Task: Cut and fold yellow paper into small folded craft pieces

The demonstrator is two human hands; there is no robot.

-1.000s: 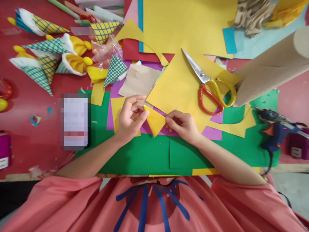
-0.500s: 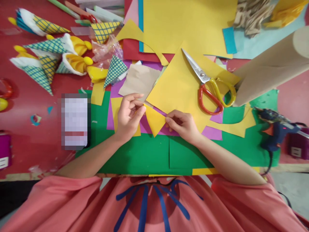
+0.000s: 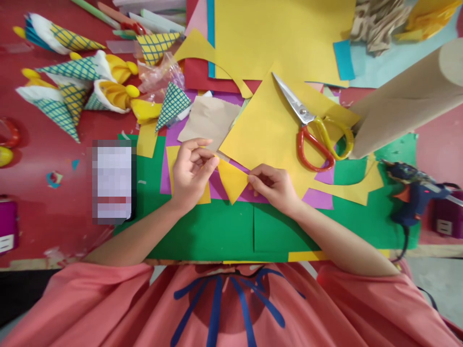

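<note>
A small yellow paper triangle (image 3: 232, 181) is held between both hands just above the purple paper (image 3: 217, 189) and green paper (image 3: 202, 231). My left hand (image 3: 190, 173) pinches its left corner with thumb and fingers. Its right corner is pinched by my right hand (image 3: 273, 185). The triangle points down toward me.
Red-and-yellow scissors (image 3: 314, 127) lie on a big yellow sheet (image 3: 267, 125) to the right. A blue glue gun (image 3: 412, 193) rests at the right edge, a cardboard tube (image 3: 405, 101) above it. Several patterned paper cones (image 3: 68, 86) sit upper left. A blurred phone-like item (image 3: 113, 182) lies left.
My left hand's fingers have shifted slightly left and curled tighter on the triangle's corner. The right hand and the triangle have stayed in place.
</note>
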